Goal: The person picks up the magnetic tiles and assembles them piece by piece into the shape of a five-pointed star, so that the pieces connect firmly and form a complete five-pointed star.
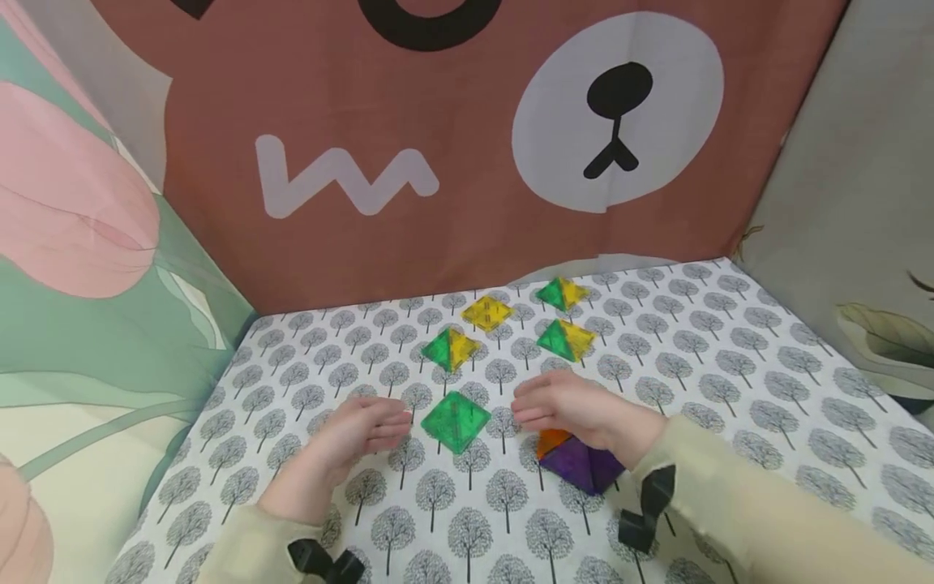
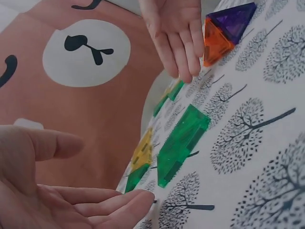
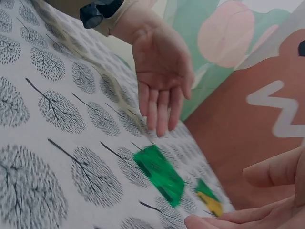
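A translucent green pyramid of magnetic tiles (image 1: 456, 422) sits on the tree-print cloth between the two hands. On its left, my left hand (image 1: 367, 427) holds nothing; its fingers are extended and the palm faces inward. Opposite it, my right hand (image 1: 565, 405) is also bare, its fingers straight and pointing toward the green piece. Gaps show between both hands and that piece in the head view. Partly hidden under the right hand and wrist lies a purple and orange tile piece (image 1: 581, 464); its orange side shows better in the left wrist view (image 2: 219, 44).
Farther back are green and yellow tile pyramids (image 1: 451, 349), (image 1: 566, 340), (image 1: 561, 294) and a yellow one (image 1: 487, 313). Behind the cloth-covered table (image 1: 292, 389) hangs a brown bear-print curtain (image 1: 467, 162), with more printed fabric at both sides.
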The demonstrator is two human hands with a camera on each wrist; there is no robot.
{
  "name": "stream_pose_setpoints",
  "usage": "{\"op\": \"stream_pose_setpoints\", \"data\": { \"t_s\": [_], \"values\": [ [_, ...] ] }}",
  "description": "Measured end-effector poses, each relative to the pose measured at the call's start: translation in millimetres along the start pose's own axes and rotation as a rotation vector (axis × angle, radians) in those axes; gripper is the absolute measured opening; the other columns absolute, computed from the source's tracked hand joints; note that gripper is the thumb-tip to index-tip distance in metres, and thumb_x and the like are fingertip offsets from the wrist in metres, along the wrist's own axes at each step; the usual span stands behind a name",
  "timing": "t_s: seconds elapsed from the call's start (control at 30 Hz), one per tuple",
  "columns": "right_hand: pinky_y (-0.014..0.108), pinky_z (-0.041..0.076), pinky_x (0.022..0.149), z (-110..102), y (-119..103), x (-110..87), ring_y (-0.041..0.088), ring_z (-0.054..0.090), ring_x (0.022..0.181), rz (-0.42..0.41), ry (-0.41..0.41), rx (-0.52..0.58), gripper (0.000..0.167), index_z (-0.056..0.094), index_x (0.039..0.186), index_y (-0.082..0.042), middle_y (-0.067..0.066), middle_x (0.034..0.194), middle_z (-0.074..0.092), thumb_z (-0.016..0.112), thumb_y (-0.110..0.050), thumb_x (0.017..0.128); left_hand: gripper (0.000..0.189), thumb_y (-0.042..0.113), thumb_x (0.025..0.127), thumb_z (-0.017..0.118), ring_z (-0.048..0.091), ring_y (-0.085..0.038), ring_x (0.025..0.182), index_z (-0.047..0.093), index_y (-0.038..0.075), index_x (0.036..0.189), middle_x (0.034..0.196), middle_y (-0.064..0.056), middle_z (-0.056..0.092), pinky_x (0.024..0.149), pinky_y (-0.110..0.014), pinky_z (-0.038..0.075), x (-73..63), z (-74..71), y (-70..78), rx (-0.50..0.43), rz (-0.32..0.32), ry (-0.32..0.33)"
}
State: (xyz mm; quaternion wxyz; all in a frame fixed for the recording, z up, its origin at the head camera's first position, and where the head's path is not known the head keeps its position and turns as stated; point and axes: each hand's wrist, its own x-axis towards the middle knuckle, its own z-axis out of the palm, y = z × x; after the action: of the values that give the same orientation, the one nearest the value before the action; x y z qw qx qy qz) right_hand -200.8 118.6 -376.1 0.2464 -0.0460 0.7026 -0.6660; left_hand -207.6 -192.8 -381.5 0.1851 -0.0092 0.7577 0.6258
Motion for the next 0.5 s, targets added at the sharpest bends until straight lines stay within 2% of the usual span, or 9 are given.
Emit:
{"op": "stream_pose_setpoints", "data": {
  "t_s": [0.2,0.5],
  "values": [
    [0.046,0.049,0.098,11,9,18.4,0.044,0.057,0.116,0.035,0.017,0.031,0.055,0.031,0.137,0.024,0.036,0.127,0.054,0.054,-0.003,0.096,0.046,0.014,0.095,0.06,0.061,-0.04,0.112,0.051,-0.018,0.127,0.123,-0.03,0.06,0.095,-0.042,0.052,7.4,7.9,-3.9,0.018,0.012,-0.055],
    [0.046,0.047,0.101,23,12,26.3,0.045,0.056,0.117,0.032,-0.002,0.078,0.054,0.029,0.138,0.025,0.038,0.131,0.049,0.052,-0.001,0.096,0.052,0.003,0.091,0.064,0.065,-0.038,0.107,0.043,-0.021,0.133,0.122,-0.03,0.061,0.092,-0.041,0.053,10.6,14.7,-8.3,-0.032,-0.012,0.003]
  ]
}}
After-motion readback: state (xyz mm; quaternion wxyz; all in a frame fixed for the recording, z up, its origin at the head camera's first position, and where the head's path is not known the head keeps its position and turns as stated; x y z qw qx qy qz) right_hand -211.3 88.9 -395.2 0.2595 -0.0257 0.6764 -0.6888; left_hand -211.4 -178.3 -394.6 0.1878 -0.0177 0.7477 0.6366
